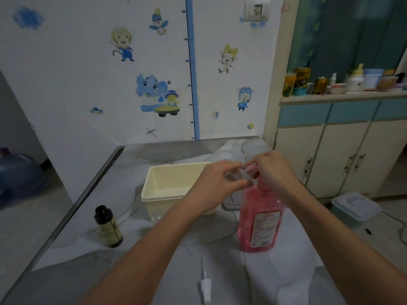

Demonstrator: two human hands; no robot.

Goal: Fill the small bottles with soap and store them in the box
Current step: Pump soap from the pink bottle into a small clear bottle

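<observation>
The small bottle (236, 175) was hard to make out. It was clear and blurred, and the fingers of the left hand (217, 186) curled round it covered most of it. Whether it held any soap could not be told. It sat above the table (136, 150), between the two hands, with its mouth just beside the pink pump top (251, 167).

The right hand (272, 170) hid most of that pump top. Its fingers were curled down over it and its thumb was against it, so only a pink edge showed. Behind this hand stood a pale, rounded, see-through thing (253, 147) that could not be identified.

The soap bottle (259, 219) stood upright under the right hand. It was a tall see-through bottle of pink liquid with a white label whose print was too small to read. The left forearm cut off the near right corner of the cream box (174, 181), which stood open just left of the soap bottle.

A dark bottle (108, 226) with a black cap stood well to the left. A white spray top (206, 285) with its thin tube lay on the white sheet (154, 243) near the front edge.
</observation>
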